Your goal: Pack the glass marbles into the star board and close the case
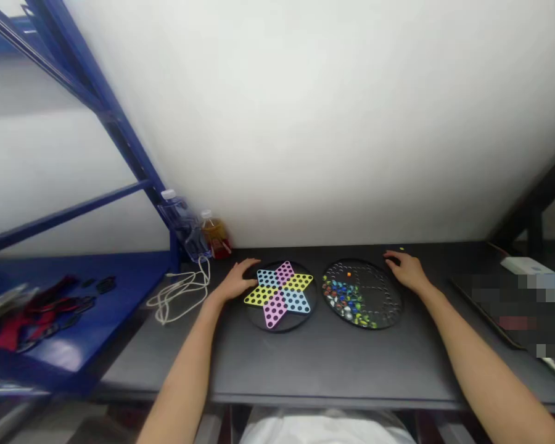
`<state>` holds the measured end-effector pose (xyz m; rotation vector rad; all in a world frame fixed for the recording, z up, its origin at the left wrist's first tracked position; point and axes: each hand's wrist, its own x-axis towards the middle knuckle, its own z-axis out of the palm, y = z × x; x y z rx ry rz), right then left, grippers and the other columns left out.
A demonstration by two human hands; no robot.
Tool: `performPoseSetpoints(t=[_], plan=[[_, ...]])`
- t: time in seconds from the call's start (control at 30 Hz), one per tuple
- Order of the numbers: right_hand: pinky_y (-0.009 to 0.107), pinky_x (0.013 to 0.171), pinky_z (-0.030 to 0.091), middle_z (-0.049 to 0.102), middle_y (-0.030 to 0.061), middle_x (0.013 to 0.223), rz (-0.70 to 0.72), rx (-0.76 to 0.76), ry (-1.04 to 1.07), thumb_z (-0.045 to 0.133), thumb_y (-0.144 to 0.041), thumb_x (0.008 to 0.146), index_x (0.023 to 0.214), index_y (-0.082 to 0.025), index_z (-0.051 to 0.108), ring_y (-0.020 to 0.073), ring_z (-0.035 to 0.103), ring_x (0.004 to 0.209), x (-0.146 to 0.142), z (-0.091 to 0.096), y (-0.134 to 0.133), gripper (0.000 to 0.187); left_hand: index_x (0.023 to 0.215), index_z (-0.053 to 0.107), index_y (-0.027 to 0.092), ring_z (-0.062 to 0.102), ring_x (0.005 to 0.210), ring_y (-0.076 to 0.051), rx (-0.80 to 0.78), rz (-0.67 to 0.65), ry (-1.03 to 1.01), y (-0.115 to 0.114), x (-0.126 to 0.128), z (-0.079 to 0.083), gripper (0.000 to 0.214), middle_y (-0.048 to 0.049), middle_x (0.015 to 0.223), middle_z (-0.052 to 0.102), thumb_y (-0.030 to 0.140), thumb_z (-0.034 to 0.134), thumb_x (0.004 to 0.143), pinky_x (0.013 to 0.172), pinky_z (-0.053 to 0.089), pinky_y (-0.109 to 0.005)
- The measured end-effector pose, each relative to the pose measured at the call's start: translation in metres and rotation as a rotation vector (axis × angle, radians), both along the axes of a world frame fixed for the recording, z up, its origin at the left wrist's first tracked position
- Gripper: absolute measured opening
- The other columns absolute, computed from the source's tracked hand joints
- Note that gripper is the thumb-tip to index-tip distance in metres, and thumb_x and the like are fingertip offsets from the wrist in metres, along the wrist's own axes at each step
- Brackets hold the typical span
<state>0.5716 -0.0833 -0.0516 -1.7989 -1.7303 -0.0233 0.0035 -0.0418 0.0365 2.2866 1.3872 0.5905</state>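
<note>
My left hand (235, 281) rests at the left rim of a round Chinese checkers board (280, 295), thumb and fingers apart around its edge. The board carries a star in pink, yellow and blue with rows of dark holes. Beside it on the right lies a round dark tray (374, 296), with coloured glass marbles (346, 301) gathered in its left and lower part. A small orange piece (349, 274) sits near the tray's upper middle. At the tray's upper right edge is my right hand (404, 270), fingers loosely bent and apart, holding nothing visible.
A coiled white cable (185, 293) lies to the left, with a clear bottle (182, 222) and an amber drink bottle (216, 235) behind it. A blue shelf (74, 351) bears red and black straps. On the right are a dark flat object (490, 308) and a white box (531, 271).
</note>
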Motion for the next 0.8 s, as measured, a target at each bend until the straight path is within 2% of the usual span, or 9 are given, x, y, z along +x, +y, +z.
performPoseSetpoints(t=[0.1,0.17,0.3,0.43,0.53,0.67,0.8], plan=[[0.042,0.101,0.047,0.069,0.007,0.119,-0.001,-0.001,0.011,0.052,-0.029,0.085,0.108,-0.021,0.072,0.0279,0.062,0.113,0.001,-0.001,0.001,0.032,0.129,0.059,0.024,0.048,0.129,-0.028,0.014,0.043,-0.069,0.002,-0.002,-0.002,0.052,-0.0051,0.136,0.057,0.033,0.055,0.078,0.114,0.03,-0.045],[0.042,0.101,0.046,0.069,0.0075,0.119,0.0,0.003,0.013,0.052,-0.029,0.085,0.108,-0.021,0.072,0.0278,0.062,0.113,0.0,-0.001,0.001,0.032,0.127,0.061,0.022,0.053,0.124,-0.027,0.052,0.062,-0.089,0.004,-0.001,-0.005,0.048,-0.0061,0.132,0.06,0.036,0.052,0.082,0.112,0.034,-0.043],[0.041,0.101,0.046,0.069,0.0083,0.119,0.004,0.01,0.014,0.051,-0.028,0.085,0.107,-0.02,0.072,0.0277,0.062,0.113,-0.001,0.0,-0.001,0.032,0.129,0.059,0.021,0.05,0.127,-0.027,0.08,0.07,-0.089,0.004,0.001,-0.006,0.049,-0.0073,0.134,0.058,0.037,0.052,0.083,0.114,0.031,-0.045],[0.043,0.1,0.047,0.069,0.0068,0.118,-0.001,0.006,0.018,0.052,-0.028,0.084,0.108,-0.021,0.072,0.0278,0.063,0.112,0.0,0.0,0.0,0.031,0.136,0.051,0.024,0.047,0.13,-0.026,-0.011,0.019,-0.132,0.003,-0.003,-0.001,0.061,-0.0053,0.139,0.054,0.028,0.056,0.076,0.114,0.031,-0.044],[0.042,0.101,0.047,0.069,0.0057,0.118,-0.001,0.01,0.018,0.051,-0.028,0.084,0.107,-0.022,0.072,0.0273,0.063,0.112,0.0,-0.001,0.0,0.031,0.14,0.047,0.023,0.048,0.129,-0.026,-0.03,0.017,-0.178,0.003,-0.005,0.0,0.062,-0.0069,0.138,0.055,0.03,0.056,0.078,0.111,0.034,-0.042],[0.043,0.101,0.047,0.07,0.007,0.117,0.004,0.02,0.035,0.053,-0.027,0.083,0.107,-0.022,0.072,0.0278,0.063,0.112,-0.001,0.0,0.0,0.031,0.137,0.049,0.02,0.052,0.124,-0.026,0.058,0.066,-0.15,0.004,0.001,-0.007,0.054,-0.0093,0.133,0.058,0.039,0.05,0.086,0.109,0.036,-0.043],[0.043,0.101,0.047,0.069,0.0066,0.119,-0.003,0.01,0.03,0.051,-0.027,0.084,0.108,-0.022,0.072,0.0274,0.063,0.113,-0.002,0.0,0.0,0.032,0.136,0.05,0.018,0.052,0.123,-0.027,0.136,0.094,-0.102,0.004,0.006,-0.012,0.056,-0.0108,0.134,0.056,0.036,0.053,0.083,0.109,0.036,-0.045]])
